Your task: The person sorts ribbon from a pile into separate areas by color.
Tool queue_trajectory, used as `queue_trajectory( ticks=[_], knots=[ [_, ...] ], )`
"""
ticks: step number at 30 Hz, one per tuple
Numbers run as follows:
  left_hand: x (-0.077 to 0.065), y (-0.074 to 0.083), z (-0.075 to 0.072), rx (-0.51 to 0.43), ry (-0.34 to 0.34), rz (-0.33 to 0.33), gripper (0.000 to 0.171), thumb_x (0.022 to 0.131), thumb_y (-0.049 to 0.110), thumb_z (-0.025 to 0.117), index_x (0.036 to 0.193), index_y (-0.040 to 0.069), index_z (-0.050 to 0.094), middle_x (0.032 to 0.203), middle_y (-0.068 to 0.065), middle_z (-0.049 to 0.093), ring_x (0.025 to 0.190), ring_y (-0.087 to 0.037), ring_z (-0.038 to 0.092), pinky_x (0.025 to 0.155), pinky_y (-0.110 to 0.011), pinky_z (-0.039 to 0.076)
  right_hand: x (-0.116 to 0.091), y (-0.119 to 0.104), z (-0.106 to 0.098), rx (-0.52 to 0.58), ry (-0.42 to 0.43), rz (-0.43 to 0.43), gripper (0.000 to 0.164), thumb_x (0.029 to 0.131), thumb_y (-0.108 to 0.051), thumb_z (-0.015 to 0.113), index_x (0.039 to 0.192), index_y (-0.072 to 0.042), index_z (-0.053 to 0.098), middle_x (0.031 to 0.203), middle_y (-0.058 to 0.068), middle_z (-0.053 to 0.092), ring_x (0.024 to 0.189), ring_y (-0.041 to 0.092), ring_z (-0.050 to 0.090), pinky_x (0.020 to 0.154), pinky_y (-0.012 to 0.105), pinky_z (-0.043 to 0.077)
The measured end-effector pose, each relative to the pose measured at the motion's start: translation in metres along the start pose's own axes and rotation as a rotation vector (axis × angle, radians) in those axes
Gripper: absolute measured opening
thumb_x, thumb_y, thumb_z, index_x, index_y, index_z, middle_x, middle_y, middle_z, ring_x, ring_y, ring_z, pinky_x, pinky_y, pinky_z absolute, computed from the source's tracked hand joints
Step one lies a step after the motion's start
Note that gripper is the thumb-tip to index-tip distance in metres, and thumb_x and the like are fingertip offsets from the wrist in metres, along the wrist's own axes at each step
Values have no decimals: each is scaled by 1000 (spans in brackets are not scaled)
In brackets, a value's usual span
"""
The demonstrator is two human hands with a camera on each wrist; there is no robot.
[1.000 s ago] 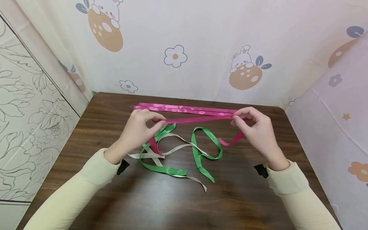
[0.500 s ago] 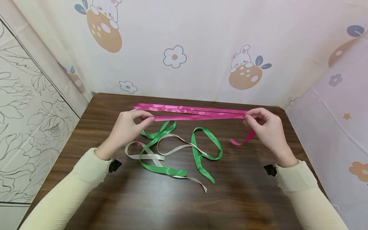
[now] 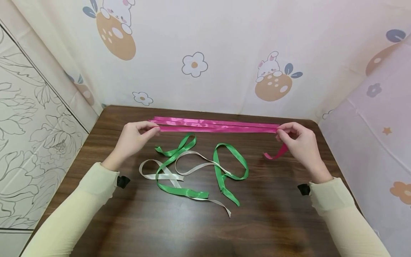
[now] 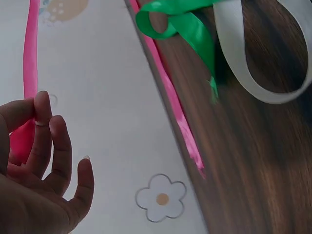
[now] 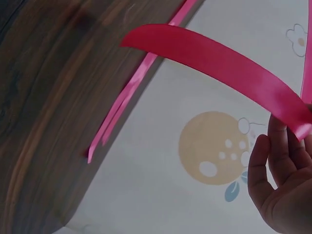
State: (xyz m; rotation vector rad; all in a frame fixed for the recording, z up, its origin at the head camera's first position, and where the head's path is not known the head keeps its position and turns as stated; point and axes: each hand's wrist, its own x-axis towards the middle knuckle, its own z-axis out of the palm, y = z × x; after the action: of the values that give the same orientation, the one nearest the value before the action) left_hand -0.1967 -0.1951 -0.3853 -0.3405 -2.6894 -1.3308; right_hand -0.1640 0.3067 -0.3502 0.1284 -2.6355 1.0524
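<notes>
A pink satin ribbon (image 3: pixel 218 129) is stretched taut between the two hands above the far part of the table. My left hand (image 3: pixel 133 139) pinches it near its left end between thumb and forefinger. My right hand (image 3: pixel 298 144) pinches it toward the right, and a loose tail (image 5: pixel 214 63) curves down from those fingers. Just behind it, other pink ribbons (image 3: pixel 179 120) lie side by side along the table's far edge. In the left wrist view, the little and ring fingers (image 4: pixel 84 180) stand apart from the pinched ribbon (image 4: pixel 30 53).
Green ribbons (image 3: pixel 182 192) and thin white ribbons (image 3: pixel 199 166) lie loosely looped and crossing on the brown wooden table (image 3: pixel 154 228), nearer than the pink ones. A patterned curtain (image 3: pixel 224 43) hangs behind the table, with a flower-printed panel (image 3: pixel 35 125) at left.
Both hands have moved apart, the left one leftward and the right one rightward. The pink ribbon between them is longer and straighter, and its hanging left tail has gone from the head view.
</notes>
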Motion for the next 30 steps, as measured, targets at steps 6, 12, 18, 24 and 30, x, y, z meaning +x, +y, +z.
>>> queue_trajectory(
  ticks=[6, 12, 18, 24, 30],
  knots=[
    [5, -17, -5, -2, 30, -35, 26, 96, 32, 74, 108, 11, 81, 94, -13, 81, 74, -3, 65, 59, -17, 45, 3, 16, -2, -27, -19, 22, 16, 98, -20, 71, 106, -7, 74, 74, -17, 72, 67, -11, 61, 57, 13, 42],
    [10, -28, -11, 15, 70, -72, 30, 95, 36, 74, 108, 10, 80, 91, -8, 78, 72, -8, 55, 59, -19, 43, 6, 29, -4, -52, -35, 45, 19, 100, -23, 69, 107, -7, 74, 77, -10, 75, 67, -12, 61, 56, 15, 43],
    [18, -34, -10, -30, 98, -147, 32, 94, 40, 76, 106, 12, 81, 88, -4, 79, 75, -7, 57, 62, -21, 45, 8, 43, -8, -98, -52, 100, 25, 102, -29, 66, 110, -7, 73, 79, -9, 75, 69, -11, 60, 58, 15, 44],
    [24, -43, -10, -68, 100, -222, 39, 92, 46, 76, 109, 12, 80, 85, 11, 77, 83, -7, 60, 68, -20, 48, 10, 58, -11, -105, -87, 169, 34, 102, -35, 64, 114, -5, 72, 81, -7, 77, 69, -11, 60, 60, 16, 45],
    [28, -52, -10, -66, 119, -249, 36, 92, 42, 78, 109, 10, 80, 76, 29, 67, 82, -4, 58, 68, -18, 47, 17, 73, -14, -118, -87, 210, 39, 102, -41, 63, 115, -5, 72, 75, -23, 70, 67, -11, 60, 55, 21, 46]
  ],
)
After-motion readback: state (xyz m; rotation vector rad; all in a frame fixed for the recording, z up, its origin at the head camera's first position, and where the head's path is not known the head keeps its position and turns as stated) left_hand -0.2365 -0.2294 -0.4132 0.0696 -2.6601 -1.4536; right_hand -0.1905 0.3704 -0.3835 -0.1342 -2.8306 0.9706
